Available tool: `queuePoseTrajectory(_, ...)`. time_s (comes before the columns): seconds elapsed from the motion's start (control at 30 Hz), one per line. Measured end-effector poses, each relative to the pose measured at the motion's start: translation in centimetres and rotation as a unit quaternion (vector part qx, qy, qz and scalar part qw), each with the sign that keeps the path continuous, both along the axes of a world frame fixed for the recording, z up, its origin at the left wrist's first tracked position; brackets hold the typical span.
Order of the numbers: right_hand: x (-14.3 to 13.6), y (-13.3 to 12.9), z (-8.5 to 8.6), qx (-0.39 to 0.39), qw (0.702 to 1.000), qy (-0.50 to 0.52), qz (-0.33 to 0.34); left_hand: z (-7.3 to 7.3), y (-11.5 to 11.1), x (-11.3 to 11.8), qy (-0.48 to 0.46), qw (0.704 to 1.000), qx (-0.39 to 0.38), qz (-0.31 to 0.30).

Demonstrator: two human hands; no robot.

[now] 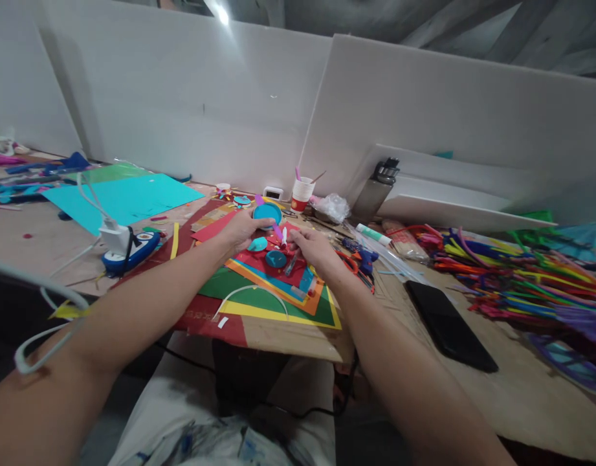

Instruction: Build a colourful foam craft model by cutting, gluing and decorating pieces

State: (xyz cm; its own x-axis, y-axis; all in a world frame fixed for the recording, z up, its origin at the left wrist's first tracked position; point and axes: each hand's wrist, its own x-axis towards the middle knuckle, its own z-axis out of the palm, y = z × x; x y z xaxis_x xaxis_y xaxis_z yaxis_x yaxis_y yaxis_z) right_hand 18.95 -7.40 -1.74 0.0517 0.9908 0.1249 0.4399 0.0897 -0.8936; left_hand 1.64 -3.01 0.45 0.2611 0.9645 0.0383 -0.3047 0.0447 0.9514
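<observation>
My left hand [244, 231] is closed on a round blue piece with a raised rim [267, 215]. A purple strip [277, 230] shows at its lower edge. My right hand [310, 246] is closed in a pinch beside it, with a small white pointed piece [285, 235] at its fingertips. Beneath the hands lie a turquoise oval piece [257, 244] and a dark teal round piece [275, 259]. They rest on a stack of coloured sheets, with a green sheet [234, 289] near the front.
A black phone [450, 325] and many pipe cleaners [530, 265] lie right. Behind stand paper cups [303, 194] and a grey bottle [374, 191]. At left are a turquoise sheet [127, 197] and a blue-and-white power strip with a plug [132, 252]. A cable [50, 349] hangs by my left arm.
</observation>
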Motion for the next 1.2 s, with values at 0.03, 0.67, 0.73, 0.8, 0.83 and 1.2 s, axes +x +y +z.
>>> queuePoseTrajectory(0.03, 0.1, 0.0, 0.0, 0.012, 1.000, -0.020, -0.005, 0.2, 0.5, -0.4, -0.014, 1.000, 0.010, 0.014)
queuePoseTrajectory(0.67, -5.8, 0.1, 1.0, 0.085, 0.917, -0.385, 0.062, 2.1, 2.5, -3.3, -0.142, 0.987, -0.066, 0.049)
queuePoseTrajectory(0.73, -6.6, 0.6, 0.6, 0.072, 0.902, -0.421, 0.064, 2.1, 2.4, -3.3, -0.146, 0.986, -0.071, 0.046)
queuePoseTrajectory(0.8, -7.1, 0.9, 0.1, 0.071, 0.894, -0.439, 0.061, 2.1, 2.4, -3.2, -0.148, 0.986, -0.072, 0.040)
queuePoseTrajectory(0.83, -7.3, 1.0, -0.2, 0.074, 0.892, -0.442, 0.059, 2.1, 2.3, -3.2, -0.149, 0.985, -0.073, 0.037)
queuePoseTrajectory(1.2, -3.0, 0.8, 0.0, 0.087, 0.974, -0.209, 0.008, 1.4, 2.6, -2.8, -0.163, 0.982, -0.080, 0.047)
